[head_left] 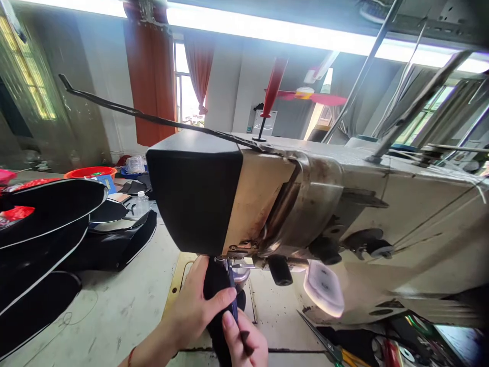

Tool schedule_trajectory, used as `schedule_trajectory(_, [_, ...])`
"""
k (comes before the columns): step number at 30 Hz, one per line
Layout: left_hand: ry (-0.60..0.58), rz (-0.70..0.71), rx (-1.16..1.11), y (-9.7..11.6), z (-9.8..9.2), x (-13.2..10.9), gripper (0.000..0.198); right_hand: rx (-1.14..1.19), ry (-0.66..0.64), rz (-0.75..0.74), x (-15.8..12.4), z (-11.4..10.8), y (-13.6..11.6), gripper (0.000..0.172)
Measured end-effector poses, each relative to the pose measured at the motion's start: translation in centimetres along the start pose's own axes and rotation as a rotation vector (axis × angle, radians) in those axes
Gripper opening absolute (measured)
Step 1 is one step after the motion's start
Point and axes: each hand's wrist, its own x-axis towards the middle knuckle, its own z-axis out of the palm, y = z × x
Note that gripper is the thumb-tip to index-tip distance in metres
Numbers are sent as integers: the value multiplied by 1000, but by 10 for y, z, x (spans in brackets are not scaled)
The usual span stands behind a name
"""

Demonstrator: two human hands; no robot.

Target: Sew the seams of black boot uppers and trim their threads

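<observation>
A black fabric piece (216, 290) lies beneath the head of a sewing machine (194, 199), running toward me from the needle area. My left hand (187, 308) is closed on its left edge, with the thumb across the top. Close to the front, my right hand (248, 339) pinches the same piece between thumb and fingers. A narrow dark strip (232, 285) runs along the fabric between my two thumbs. The machine head hides the needle and part of the presser foot.
Black curved panels with pale edging (46, 224) are piled at the left, near a plastic bottle (142, 203). A lit lamp (324, 288) shines beneath the machine arm. Open-bladed scissors (321, 334) lie at the lower right. A red-handled screwdriver (273, 89) stands on top.
</observation>
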Motion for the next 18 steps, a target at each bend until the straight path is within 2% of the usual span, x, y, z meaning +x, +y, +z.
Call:
schedule_trajectory(4, [2, 17, 2, -2, 2, -4, 56, 215, 10, 152, -1, 8, -8, 40])
schedule_trajectory(7, [-20, 3, -44, -4, 1, 8, 49, 324, 9, 267, 2, 18, -13, 40])
schedule_trajectory(9, [-55, -20, -105, -5, 0, 16, 47, 336, -14, 274, 6, 20, -16, 40])
schedule_trajectory(11, [-76, -50, -169, -7, -2, 17, 50, 260, -79, 217, 11, 15, -20, 39])
schedule_trajectory(15, [-14, -68, -218, -10, 1, 1, 56, -192, -264, -91, 16, -12, -18, 30])
schedule_trajectory(17, [28, -42, -201, -10, 5, -8, 62, -270, -319, -176, 10, -21, -9, 37])
schedule_trajectory(18, [38, -33, -184, -9, 6, -11, 65, -223, -317, -154, 4, -21, -4, 44])
